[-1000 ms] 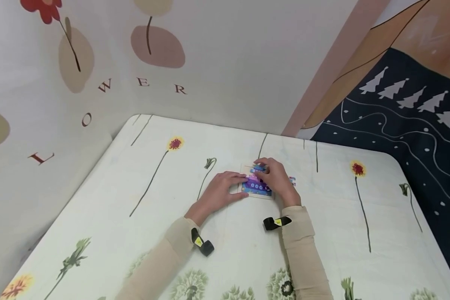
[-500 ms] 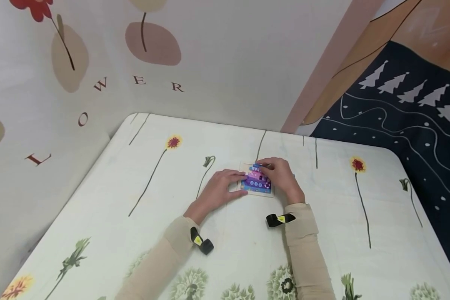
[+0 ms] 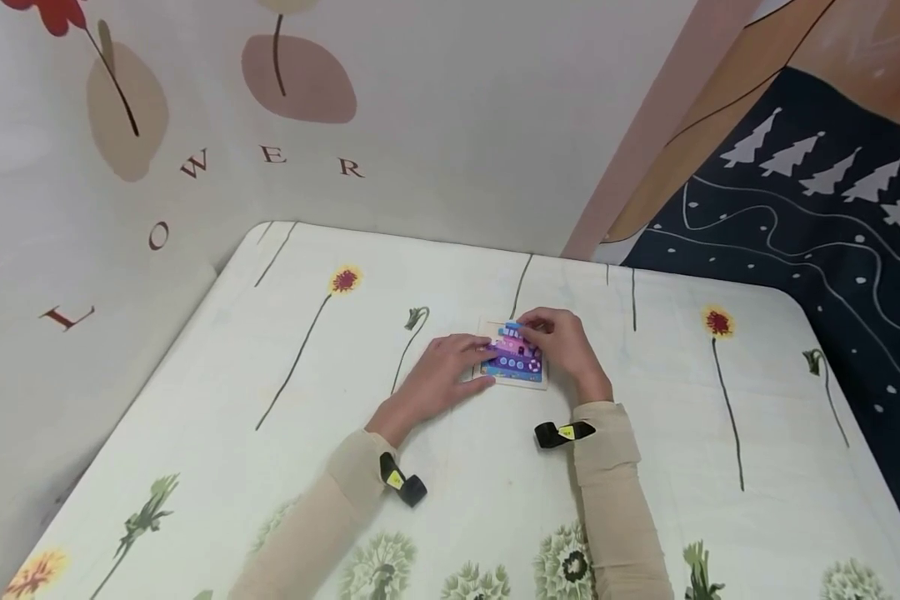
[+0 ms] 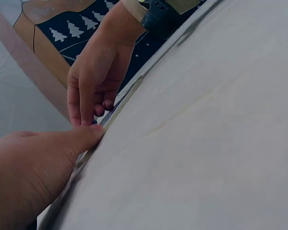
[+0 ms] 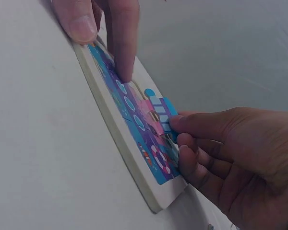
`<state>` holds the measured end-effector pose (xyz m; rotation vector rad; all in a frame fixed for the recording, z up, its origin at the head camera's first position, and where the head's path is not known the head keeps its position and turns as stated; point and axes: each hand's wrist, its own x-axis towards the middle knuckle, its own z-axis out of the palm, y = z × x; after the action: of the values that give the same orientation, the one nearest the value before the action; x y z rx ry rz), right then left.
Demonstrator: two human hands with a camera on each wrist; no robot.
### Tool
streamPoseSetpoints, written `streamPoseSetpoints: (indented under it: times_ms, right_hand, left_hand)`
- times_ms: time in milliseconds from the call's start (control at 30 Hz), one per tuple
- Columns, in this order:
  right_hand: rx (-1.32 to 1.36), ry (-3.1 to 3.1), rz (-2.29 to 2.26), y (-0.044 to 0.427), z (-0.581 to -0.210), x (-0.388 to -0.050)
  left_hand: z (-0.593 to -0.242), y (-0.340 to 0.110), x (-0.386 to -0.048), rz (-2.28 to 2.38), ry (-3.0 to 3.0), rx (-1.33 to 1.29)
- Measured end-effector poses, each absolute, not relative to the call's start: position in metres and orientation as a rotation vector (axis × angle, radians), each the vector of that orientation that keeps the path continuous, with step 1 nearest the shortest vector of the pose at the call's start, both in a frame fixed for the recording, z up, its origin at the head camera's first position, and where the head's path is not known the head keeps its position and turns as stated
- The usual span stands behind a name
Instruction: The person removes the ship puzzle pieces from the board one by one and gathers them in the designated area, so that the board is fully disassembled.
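Note:
A small wooden jigsaw puzzle board [image 3: 513,384] with a purple and pink ship picture lies on the table. My left hand [image 3: 442,372] rests at its left side; in the right wrist view the thumb [image 5: 83,29] touches the board's edge and a straight finger [image 5: 126,62] presses on the picture. My right hand [image 3: 566,343] pinches a blue puzzle piece [image 5: 162,114] with pale window stripes between thumb and fingers. That piece sits tilted over the upper part of the ship, partly above the pink section. In the left wrist view the board shows only as a thin edge.
A white cloth with printed flowers covers the table [image 3: 465,467]. Patterned wall hangings [image 3: 450,167] stand behind and beside it. Black wrist cameras are strapped to both sleeves. At the bottom of the right wrist view, small coloured bits show, cut off by the frame.
My right hand has shifted slightly right, uncovering more of the ship's top and the blue piece. A coloured piece seen right of that hand has gone out of sight behind it. My left hand stays on the board.

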<state>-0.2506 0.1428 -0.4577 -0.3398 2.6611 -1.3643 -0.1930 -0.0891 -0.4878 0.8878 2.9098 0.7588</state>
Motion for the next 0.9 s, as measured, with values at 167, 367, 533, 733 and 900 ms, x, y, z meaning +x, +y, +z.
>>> streamPoseSetpoints:
  times_ms: [167,367,533,733,900]
  right_hand:
    - [-0.359,2.662,-1.378,0.144,-0.458,-0.253]
    - [-0.361,2.673,-1.372,0.144,-0.459,-0.257]
    - [-0.350,2.654,-1.373,0.139,-0.463,-0.257]
    - [-0.350,2.641,-1.388,0.140,-0.464,-0.256]
    - [-0.333,2.621,-1.457,0.150,-0.462,-0.254]
  left_hand:
    - [-0.484,-0.078,-0.191,0.532,2.874,1.154]
    - [-0.483,-0.066,-0.191,0.457,2.739,1.276]
    - [-0.486,-0.062,-0.190,0.392,2.717,1.256]
    - [-0.490,-0.063,-0.191,0.414,2.724,1.238]
    - [-0.488,-0.058,-0.195,0.422,2.723,1.274]
